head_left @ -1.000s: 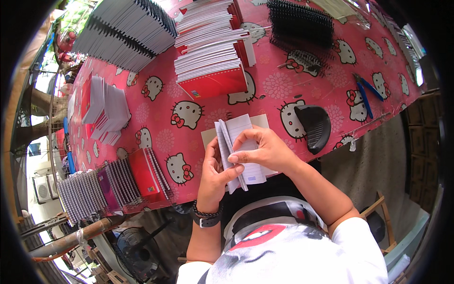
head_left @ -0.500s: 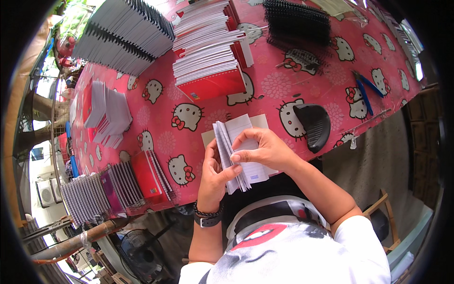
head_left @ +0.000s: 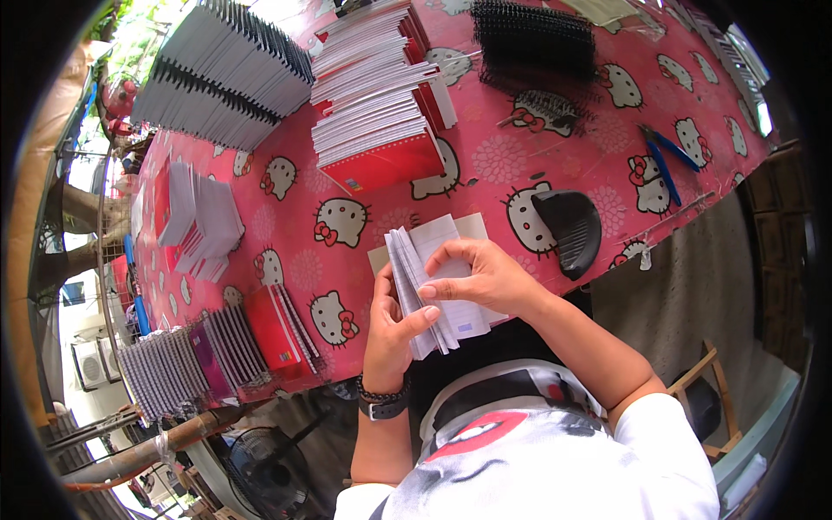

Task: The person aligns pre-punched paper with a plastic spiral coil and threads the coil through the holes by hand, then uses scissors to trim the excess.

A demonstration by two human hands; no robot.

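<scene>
The tablecloth (head_left: 472,204) was pink, patterned with white cat faces, red bows and pale flowers. The notebook (head_left: 449,316) at centre had white pages with a small bluish patch. At top centre, the booklet stack (head_left: 379,121) showed white edges and red covers; the coil-bound stack (head_left: 221,78), upper left, was white and black. The pliers (head_left: 666,172) at right had blue handles. The shirt (head_left: 537,459), bottom, was white, grey, black and red.

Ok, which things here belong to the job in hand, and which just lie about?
Seemingly belonging: lined pages in left hand, right hand at their edge; red-covered notebooks; black spiral coils.
Apparently lying about: blue-handled pliers; black ridged piece; electric fan.
</scene>
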